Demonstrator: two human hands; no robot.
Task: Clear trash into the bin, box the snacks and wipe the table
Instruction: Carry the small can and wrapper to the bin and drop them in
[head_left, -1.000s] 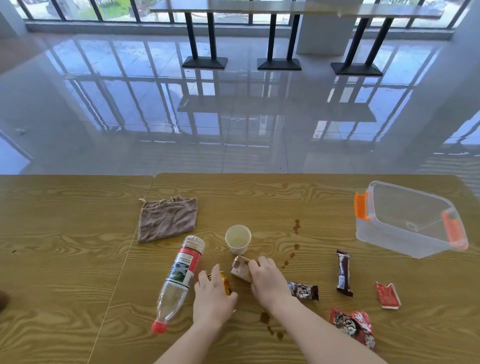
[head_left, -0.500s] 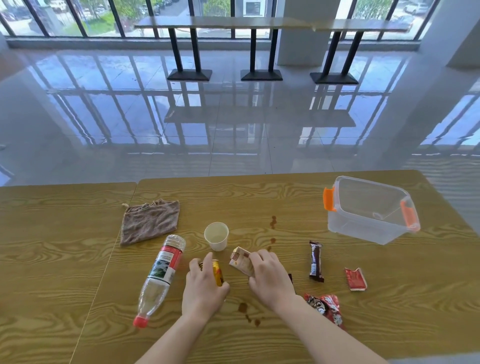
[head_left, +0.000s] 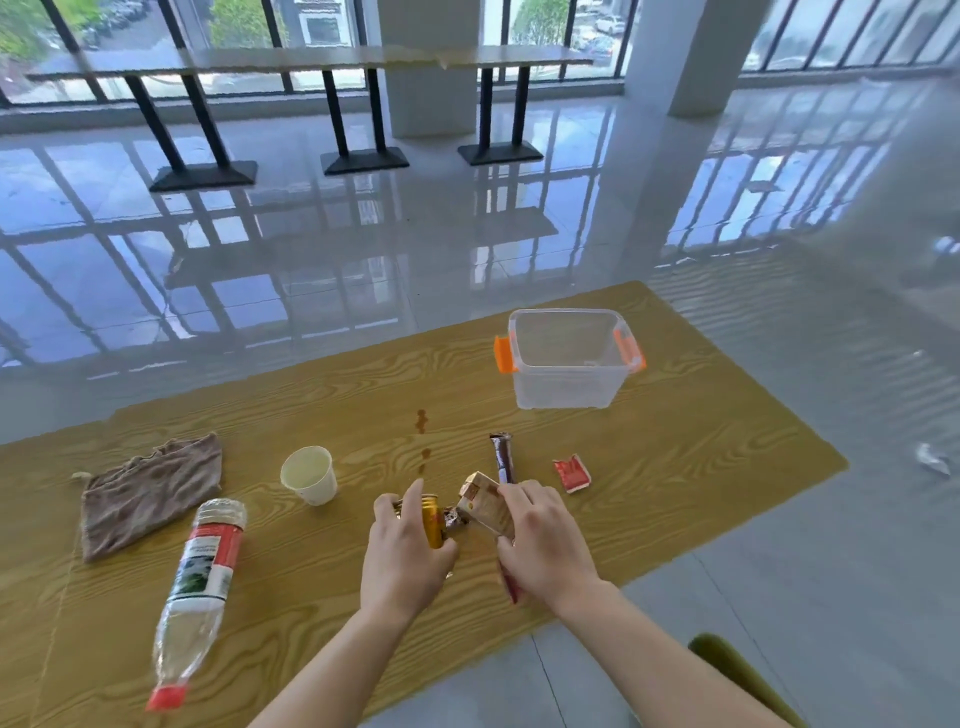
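My left hand (head_left: 408, 551) grips a gold drink can (head_left: 432, 519), held a little above the wooden table (head_left: 675, 457). My right hand (head_left: 545, 540) grips a small tan carton (head_left: 485, 501), lifted beside the can. A dark wrapper (head_left: 453, 519) shows between the two. A brown snack bar (head_left: 503, 457) and a red packet (head_left: 571, 475) lie beyond my right hand. The clear plastic box (head_left: 569, 364) with orange clips stands open and empty at the far right. A white paper cup (head_left: 309, 475), a lying plastic bottle (head_left: 200, 577) and a brown cloth (head_left: 148, 488) sit to the left.
Brown spill spots (head_left: 422, 421) dot the table's middle. The table's right edge runs close past the red packet, with shiny tiled floor beyond. A green chair edge (head_left: 737, 675) shows at lower right. A long counter (head_left: 311, 57) on black legs stands by the windows.
Both hands have lifted the can and the carton off the table. The view has swung to the right, so the table now runs diagonally and the box appears nearer the centre.
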